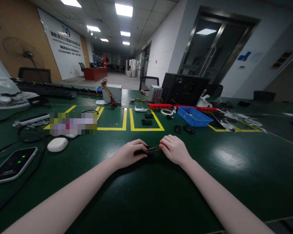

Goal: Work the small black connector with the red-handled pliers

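Observation:
At the middle of the green table (146, 201), my left hand (128, 154) is closed around a small black item (139, 151), probably a bundled cable; most of it is hidden by the fingers. From the right, my right hand (177, 151) is closed on red-handled scissors (154, 149). Their metal blades point left and meet the black item at my left fingertips. Beyond my hands, small black cable bundles (146, 122) lie inside a yellow-taped box, and another black bundle (188, 129) lies outside it to the right.
A blue tray (195, 117) stands behind my right hand, near a red power strip (161, 106). Further back are a power supply unit (114, 94) with wires and a black computer case (183, 89). On the left lie a white case (57, 144), a dark-screened device (13, 164) and loose cables.

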Demonstrator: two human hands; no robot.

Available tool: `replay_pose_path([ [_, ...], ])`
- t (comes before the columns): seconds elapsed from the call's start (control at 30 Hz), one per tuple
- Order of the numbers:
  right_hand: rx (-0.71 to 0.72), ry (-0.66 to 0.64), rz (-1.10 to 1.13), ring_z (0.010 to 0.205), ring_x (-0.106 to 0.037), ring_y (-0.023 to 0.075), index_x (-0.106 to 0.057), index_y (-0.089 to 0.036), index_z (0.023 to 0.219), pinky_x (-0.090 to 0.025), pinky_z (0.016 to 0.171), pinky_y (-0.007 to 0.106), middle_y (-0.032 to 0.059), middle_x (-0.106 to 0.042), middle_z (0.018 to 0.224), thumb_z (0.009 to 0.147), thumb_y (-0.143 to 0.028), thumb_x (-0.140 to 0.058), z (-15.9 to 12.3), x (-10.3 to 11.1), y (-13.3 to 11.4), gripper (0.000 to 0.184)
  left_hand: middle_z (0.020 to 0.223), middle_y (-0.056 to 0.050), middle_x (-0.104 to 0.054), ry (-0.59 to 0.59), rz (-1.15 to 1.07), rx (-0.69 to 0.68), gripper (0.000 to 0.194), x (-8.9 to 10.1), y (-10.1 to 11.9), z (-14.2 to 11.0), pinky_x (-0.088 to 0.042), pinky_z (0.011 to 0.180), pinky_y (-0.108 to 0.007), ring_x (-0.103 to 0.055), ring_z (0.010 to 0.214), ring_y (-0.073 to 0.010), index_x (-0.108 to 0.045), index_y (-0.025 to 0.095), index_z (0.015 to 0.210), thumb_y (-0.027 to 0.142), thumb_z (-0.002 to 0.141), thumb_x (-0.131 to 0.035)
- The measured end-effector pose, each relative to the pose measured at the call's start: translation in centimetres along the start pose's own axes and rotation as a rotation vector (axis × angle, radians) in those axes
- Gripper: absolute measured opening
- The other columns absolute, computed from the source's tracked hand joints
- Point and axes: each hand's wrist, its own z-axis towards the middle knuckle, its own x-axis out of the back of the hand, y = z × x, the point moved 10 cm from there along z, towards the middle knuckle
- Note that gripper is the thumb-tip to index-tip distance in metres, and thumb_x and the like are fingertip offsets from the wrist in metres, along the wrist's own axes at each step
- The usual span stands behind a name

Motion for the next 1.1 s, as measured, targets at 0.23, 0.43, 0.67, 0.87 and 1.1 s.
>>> replay_pose_path([
  [0.23,0.000,-0.047,-0.053,0.072,-0.048,0.0158,-0.055,-0.018,0.075,-0.030,0.068,0.031,0.0044,-0.059,0.075,0.098,-0.033,-0.032,-0.1,-0.6,-0.1,0.036,0.116,-0.007,-0.059,0.032,0.016,-0.005,0.012,0.3,-0.1,0.0,-0.051,0.091,-0.035,-0.060,0.103,-0.0189,-0.064,0.018,0.099,0.020,0.087,-0.062],
  [0.43,-0.004,-0.050,-0.038,0.069,-0.047,0.0151,-0.053,-0.019,0.072,-0.028,0.068,0.031,0.0039,-0.059,0.073,0.098,-0.033,-0.032,-0.2,-0.9,0.0,0.037,0.113,-0.007,-0.059,-0.003,0.024,-0.022,0.017,-0.2,0.1,0.0,-0.049,0.092,-0.033,-0.058,0.104,-0.0177,-0.062,0.018,0.107,0.021,0.092,-0.056],
  [0.67,-0.018,-0.065,-0.014,0.069,-0.047,0.0149,-0.053,-0.019,0.072,-0.029,0.068,0.031,0.0038,-0.059,0.074,0.098,-0.034,-0.031,-0.2,-0.9,0.1,0.038,0.115,-0.007,-0.058,-0.033,0.057,-0.015,0.014,-0.4,0.2,0.0,-0.049,0.093,-0.034,-0.057,0.104,-0.0184,-0.062,0.018,0.103,0.022,0.094,-0.053],
  [0.87,-0.034,-0.022,-0.008,0.074,-0.049,0.0160,-0.054,-0.019,0.076,-0.031,0.068,0.031,0.0049,-0.060,0.077,0.098,-0.036,-0.032,0.0,-0.8,0.5,0.035,0.116,-0.006,-0.058,-0.017,0.077,0.009,0.014,-0.2,0.0,0.0,-0.050,0.092,-0.034,-0.057,0.104,-0.0183,-0.060,0.018,0.105,0.022,0.094,-0.052],
  [1.1,-0.071,-0.006,0.022,0.075,-0.049,0.0164,-0.054,-0.019,0.078,-0.032,0.068,0.030,0.0049,-0.060,0.078,0.098,-0.036,-0.033,-0.2,-0.5,1.4,0.034,0.121,-0.006,-0.056,-0.023,0.105,-0.005,0.015,-0.4,-0.2,-0.1,-0.050,0.093,-0.035,-0.057,0.107,-0.0189,-0.062,0.020,0.105,0.022,0.093,-0.055],
])
